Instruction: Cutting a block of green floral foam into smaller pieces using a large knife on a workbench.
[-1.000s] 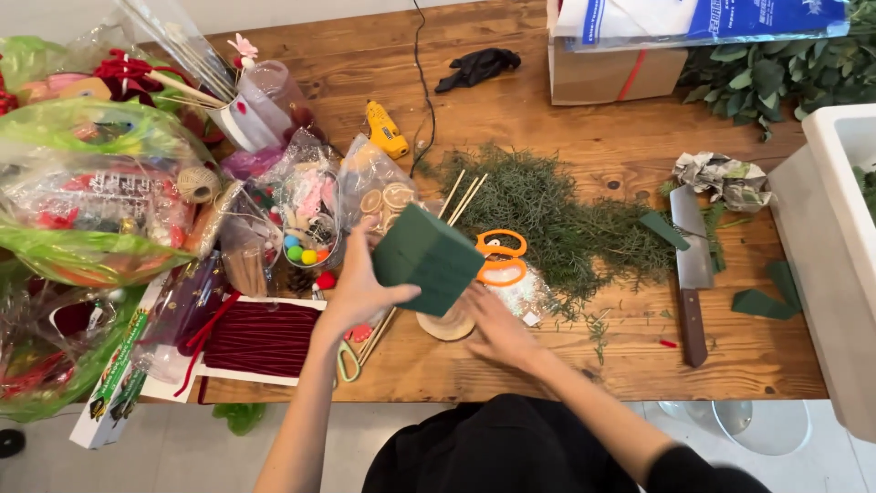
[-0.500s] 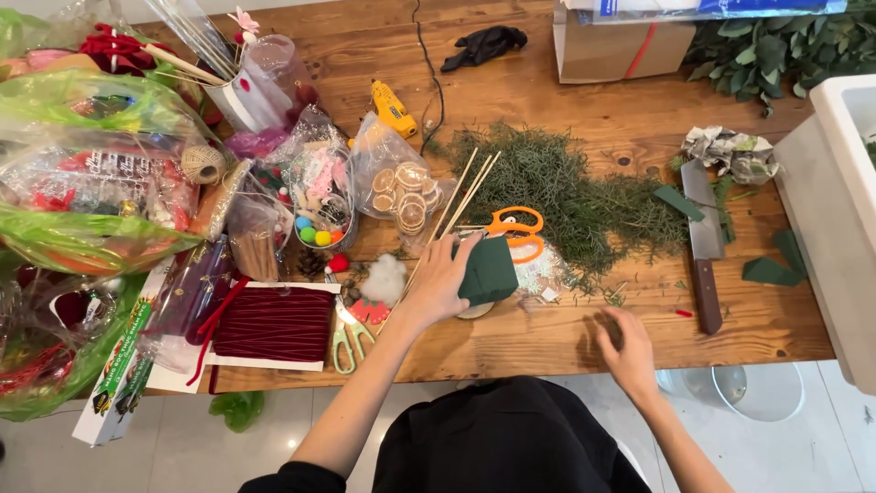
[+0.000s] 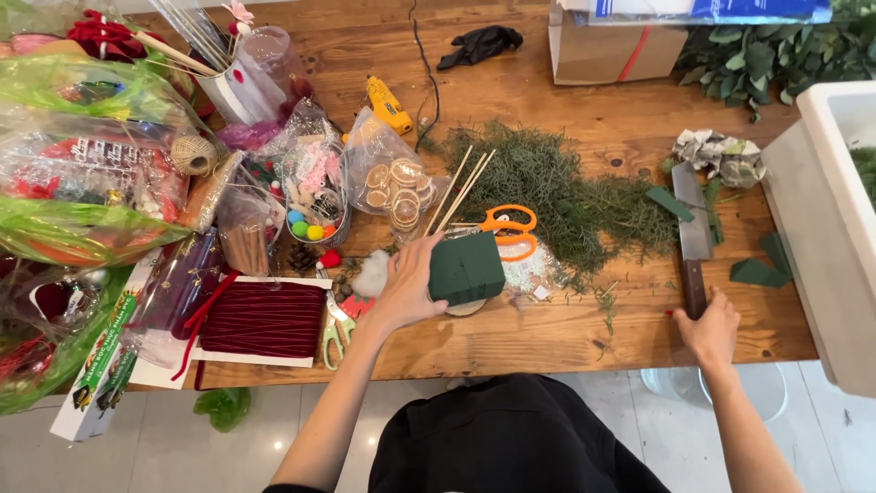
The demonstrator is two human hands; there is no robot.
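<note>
My left hand [image 3: 408,285] grips a dark green foam block [image 3: 467,267] and holds it down on a small round wooden disc near the table's front edge. Out to the right, my right hand [image 3: 708,327] closes around the brown handle of a cleaver-style knife [image 3: 693,225] that lies flat on the wood with its blade pointing away from me. Cut-off green foam pieces [image 3: 758,270] lie beside the blade.
Orange-handled scissors [image 3: 507,229], wooden skewers [image 3: 461,190] and a heap of green sprigs [image 3: 557,187] lie behind the block. Craft bags, a dark red ribbon card [image 3: 261,319] and small green scissors fill the left side. A white foam box [image 3: 832,224] stands at the right edge.
My right hand left the block and travelled right along the front edge to the knife handle. My left hand lowered the block from a raised tilt onto the disc.
</note>
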